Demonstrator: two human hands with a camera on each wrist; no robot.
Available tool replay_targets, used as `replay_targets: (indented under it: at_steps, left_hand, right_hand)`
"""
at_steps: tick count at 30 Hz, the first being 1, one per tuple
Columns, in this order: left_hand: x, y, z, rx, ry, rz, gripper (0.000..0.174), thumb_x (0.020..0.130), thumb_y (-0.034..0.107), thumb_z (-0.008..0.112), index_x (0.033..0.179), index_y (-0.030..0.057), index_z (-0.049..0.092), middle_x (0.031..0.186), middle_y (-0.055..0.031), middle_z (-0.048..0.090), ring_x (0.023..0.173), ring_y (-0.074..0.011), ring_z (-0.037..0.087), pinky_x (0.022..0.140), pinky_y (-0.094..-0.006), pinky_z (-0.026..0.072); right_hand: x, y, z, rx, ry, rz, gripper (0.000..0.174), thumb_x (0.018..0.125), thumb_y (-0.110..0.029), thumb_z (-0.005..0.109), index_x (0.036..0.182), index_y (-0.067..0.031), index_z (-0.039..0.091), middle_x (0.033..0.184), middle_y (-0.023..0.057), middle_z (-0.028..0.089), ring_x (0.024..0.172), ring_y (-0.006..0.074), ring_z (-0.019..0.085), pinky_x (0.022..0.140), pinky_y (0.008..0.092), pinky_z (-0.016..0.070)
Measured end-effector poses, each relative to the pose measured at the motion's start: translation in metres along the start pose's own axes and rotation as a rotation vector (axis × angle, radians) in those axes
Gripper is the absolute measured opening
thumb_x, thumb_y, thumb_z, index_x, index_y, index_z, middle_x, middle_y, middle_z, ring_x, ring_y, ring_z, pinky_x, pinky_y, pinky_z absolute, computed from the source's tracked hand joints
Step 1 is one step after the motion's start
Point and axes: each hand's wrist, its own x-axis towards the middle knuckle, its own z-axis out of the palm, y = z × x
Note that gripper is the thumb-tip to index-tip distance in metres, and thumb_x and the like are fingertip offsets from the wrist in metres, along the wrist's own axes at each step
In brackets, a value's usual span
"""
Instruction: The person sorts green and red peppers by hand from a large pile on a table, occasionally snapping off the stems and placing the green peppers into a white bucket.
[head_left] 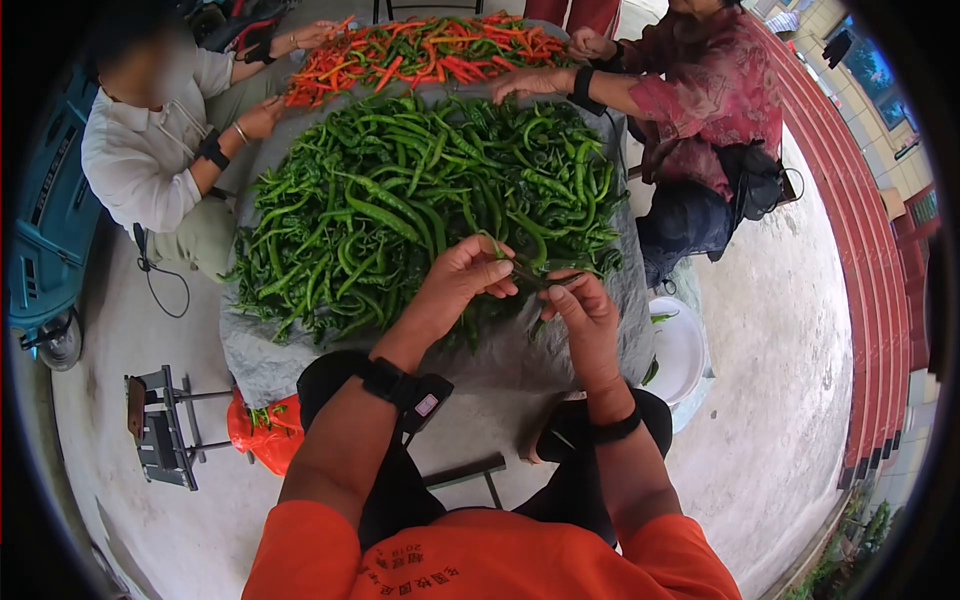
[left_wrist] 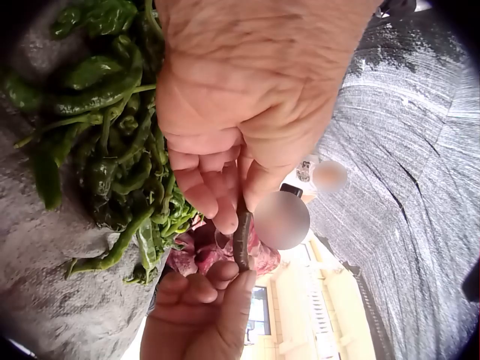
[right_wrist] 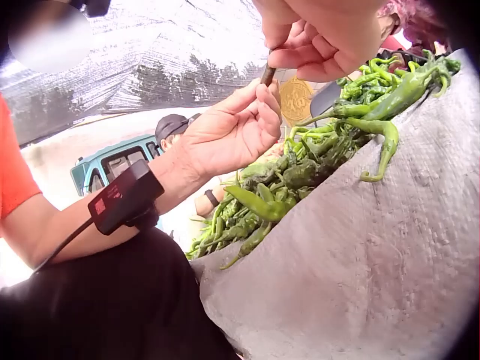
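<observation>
Between my two hands stretches a slender, dark brown chili pepper (left_wrist: 242, 240), faintly streaked with pale marks. My left hand (head_left: 465, 280) pinches one end of it with thumb and fingers. The other end is pinched by my right hand (head_left: 585, 310), as the right wrist view also shows. Both hands are over the near edge of a big heap of green chili peppers (head_left: 400, 200). Fingers hide the pepper's two ends.
Red and orange peppers (head_left: 430, 50) lie beyond the green heap on a grey sheet (head_left: 270, 350). One person (head_left: 150, 150) sits at the left, another (head_left: 700, 120) at the right. A white basin (head_left: 682, 350) stands low right, a red bag (head_left: 265, 435) and black stool (head_left: 165, 430) low left.
</observation>
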Motion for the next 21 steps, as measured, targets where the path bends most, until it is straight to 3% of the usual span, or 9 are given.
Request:
replay_targets:
  at_steps: [7, 16, 21]
  left_hand:
    - [0.0, -0.002, 0.0, -0.036, -0.029, -0.062, 0.018, 0.09, 0.021, 0.059, 0.097, 0.0045, 0.056, 0.084, -0.006, 0.062, 0.076, -0.0171, 0.063, 0.071, -0.0271, 0.0491]
    - [-0.001, 0.0, 0.002, -0.149, -0.112, -0.052, 0.032, 0.097, 0.031, 0.045, 0.107, 0.0017, 0.056, 0.083, -0.0076, 0.063, 0.079, -0.0166, 0.062, 0.072, -0.0272, 0.0484]
    - [-0.001, 0.0, 0.002, -0.037, -0.066, -0.024, 0.034, 0.097, 0.033, 0.044, 0.104, 0.0022, 0.057, 0.084, -0.0073, 0.063, 0.08, -0.0156, 0.062, 0.073, -0.0271, 0.0476]
  right_hand:
    - [0.003, 0.009, -0.004, 0.236, 0.006, 0.111, 0.016, 0.09, -0.017, 0.058, 0.095, -0.0013, 0.057, 0.087, 0.0048, 0.06, 0.07, 0.0101, 0.056, 0.064, 0.0224, 0.0462]
    - [0.004, 0.014, -0.006, 0.524, 0.023, 0.2, 0.017, 0.091, -0.02, 0.057, 0.099, -0.0052, 0.057, 0.081, 0.0025, 0.062, 0.063, 0.0105, 0.056, 0.063, 0.0246, 0.0481]
    - [0.003, 0.016, -0.006, 0.521, 0.008, 0.222, 0.017, 0.091, -0.021, 0.057, 0.099, -0.0063, 0.058, 0.083, 0.0029, 0.064, 0.062, 0.0104, 0.056, 0.063, 0.0256, 0.0485]
